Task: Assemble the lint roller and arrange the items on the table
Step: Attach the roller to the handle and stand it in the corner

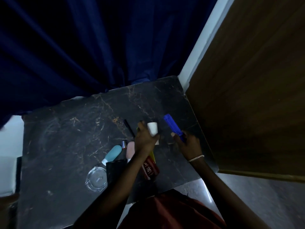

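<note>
My left hand point(144, 138) grips a white lint roll point(152, 131) above the dark marble table point(69, 129); the roll tilts up and to the left. My right hand point(188, 144) holds a blue lint roller handle point(173, 126), which points up-left toward the roll. A small gap separates roll and handle. A bracelet sits on my right wrist.
Under my left forearm lie a red tube point(151, 169) and a yellow item point(152, 155). To the left are a teal bottle point(113, 153), a pink bottle point(130, 150), a black pen point(129, 128), a black pouch point(115, 171) and a glass ashtray point(96, 179). A wooden panel point(255, 96) stands right; blue curtain behind.
</note>
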A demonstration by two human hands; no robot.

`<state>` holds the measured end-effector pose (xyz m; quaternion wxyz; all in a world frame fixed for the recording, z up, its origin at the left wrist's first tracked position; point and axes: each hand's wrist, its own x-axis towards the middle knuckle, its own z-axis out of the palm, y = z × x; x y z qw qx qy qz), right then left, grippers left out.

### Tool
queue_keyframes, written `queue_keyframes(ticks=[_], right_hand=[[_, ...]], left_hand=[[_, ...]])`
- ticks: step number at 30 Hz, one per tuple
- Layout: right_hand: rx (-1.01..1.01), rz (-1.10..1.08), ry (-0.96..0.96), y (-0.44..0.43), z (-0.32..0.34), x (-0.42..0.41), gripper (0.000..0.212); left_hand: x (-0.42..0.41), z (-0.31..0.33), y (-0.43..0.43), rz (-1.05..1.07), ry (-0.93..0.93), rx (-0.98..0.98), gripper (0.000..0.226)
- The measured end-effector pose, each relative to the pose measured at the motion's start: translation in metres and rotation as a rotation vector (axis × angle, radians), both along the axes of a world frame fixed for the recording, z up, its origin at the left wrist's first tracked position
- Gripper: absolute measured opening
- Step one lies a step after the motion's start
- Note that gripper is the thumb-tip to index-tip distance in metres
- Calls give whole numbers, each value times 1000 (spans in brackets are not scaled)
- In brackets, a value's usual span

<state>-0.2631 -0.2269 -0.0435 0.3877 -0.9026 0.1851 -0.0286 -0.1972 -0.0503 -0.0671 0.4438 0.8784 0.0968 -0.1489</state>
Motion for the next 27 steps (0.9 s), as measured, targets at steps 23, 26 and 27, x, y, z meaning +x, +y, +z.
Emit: queue_keyframes(ticks=[23,26,27], right_hand=[[-84,453,-215,94,109,20,32],[-130,551,-213,103,121,21,35],[-143,581,-215,105,125,22,36]], left_hand=[[-17,110,168,-160,-480,-78,61],[-20,124,186,-179,-528,-30,61],[-22,128,192,-185,-538,-6,61]])
